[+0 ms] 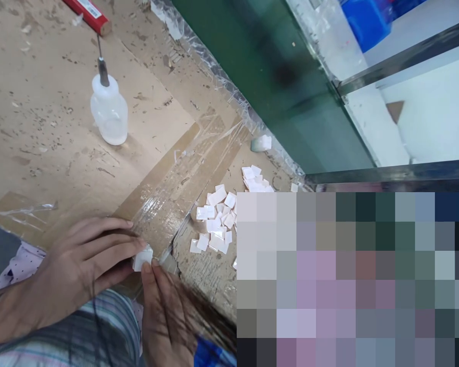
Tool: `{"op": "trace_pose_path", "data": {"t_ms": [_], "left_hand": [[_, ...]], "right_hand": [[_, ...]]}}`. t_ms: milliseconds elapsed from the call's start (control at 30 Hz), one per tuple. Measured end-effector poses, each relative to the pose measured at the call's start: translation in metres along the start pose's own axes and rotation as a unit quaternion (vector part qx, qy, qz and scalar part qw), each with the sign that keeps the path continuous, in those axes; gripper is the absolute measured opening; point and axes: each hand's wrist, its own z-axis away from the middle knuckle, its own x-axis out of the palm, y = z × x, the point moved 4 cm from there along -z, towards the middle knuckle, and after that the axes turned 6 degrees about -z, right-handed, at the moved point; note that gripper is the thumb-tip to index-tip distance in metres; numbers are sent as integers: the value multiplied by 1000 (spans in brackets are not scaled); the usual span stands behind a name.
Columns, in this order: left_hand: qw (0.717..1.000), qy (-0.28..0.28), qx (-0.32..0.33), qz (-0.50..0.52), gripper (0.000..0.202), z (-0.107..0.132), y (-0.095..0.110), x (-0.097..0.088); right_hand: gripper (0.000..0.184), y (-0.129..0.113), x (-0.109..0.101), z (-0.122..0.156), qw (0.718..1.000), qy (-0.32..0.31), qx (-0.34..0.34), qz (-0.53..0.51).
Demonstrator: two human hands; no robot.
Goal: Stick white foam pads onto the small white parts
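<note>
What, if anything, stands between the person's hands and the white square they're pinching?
Nothing visible does. The left hand and right hand both touch the white square directly, one from each side.

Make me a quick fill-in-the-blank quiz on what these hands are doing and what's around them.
The left hand and right hand pinch one small white piece, shaped like a ____. The plastic squeeze bottle ends in a thin metal ____. More white pieces lie in a heap to the ____ of the hands.

Missing words: square; needle; right
</note>
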Motion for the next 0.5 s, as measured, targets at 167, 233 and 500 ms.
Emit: {"op": "trace_pose_path", "data": {"t_ms": [167, 233, 500], "left_hand": [[999, -9, 1, 37, 24, 1, -1, -2], [999, -5, -1, 38, 21, 0, -1, -2], [1000, -9, -28, 10, 13, -4, 5, 0]], "right_hand": [[56, -6, 6, -2, 993, 96, -6, 62], [54, -3, 8, -4, 995, 87, -16, 45], [65, 17, 5, -13, 992, 43, -22, -117]]}}
